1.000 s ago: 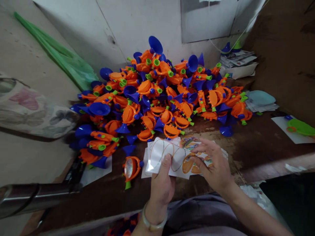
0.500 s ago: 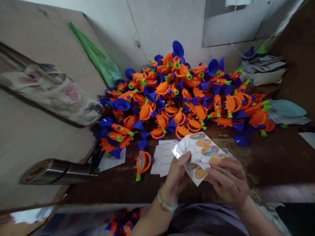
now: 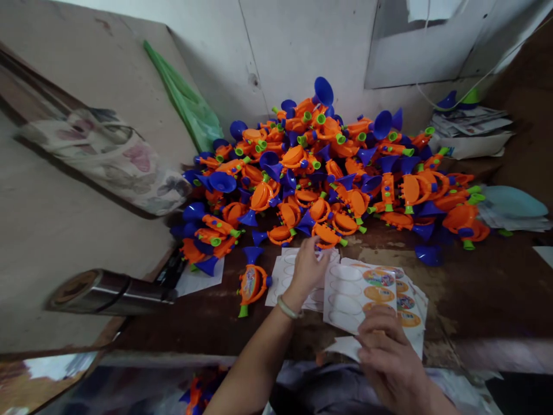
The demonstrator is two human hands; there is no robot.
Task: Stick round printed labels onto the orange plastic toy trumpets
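My left hand (image 3: 307,268), a pale bangle on its wrist, reaches to the front of the heap. Its fingers are closed at the near left edge of an orange toy trumpet (image 3: 328,235); the exact grip is partly hidden. My right hand (image 3: 384,349) is held low near the table edge, fingers bent together. A white paper piece (image 3: 345,347) juts from its fingertips, somewhat blurred. Just beyond lies a sticker sheet (image 3: 345,288), its left ovals bare and its right ones printed. Left of these, a toy trumpet with a sticker (image 3: 250,283) lies apart.
Behind is a big heap of orange and blue toy trumpets (image 3: 294,155) against the wall. Bare backing sheets (image 3: 276,282) lie under my left forearm. A steel flask (image 3: 108,294) lies at left, beside a hanging floral bag (image 3: 129,161). Stacked papers (image 3: 470,129) stand at right.
The sticker sheet, held in both hands before, now lies on the table. My left hand has moved forward to the heap; my right has drawn back toward me with the white piece.
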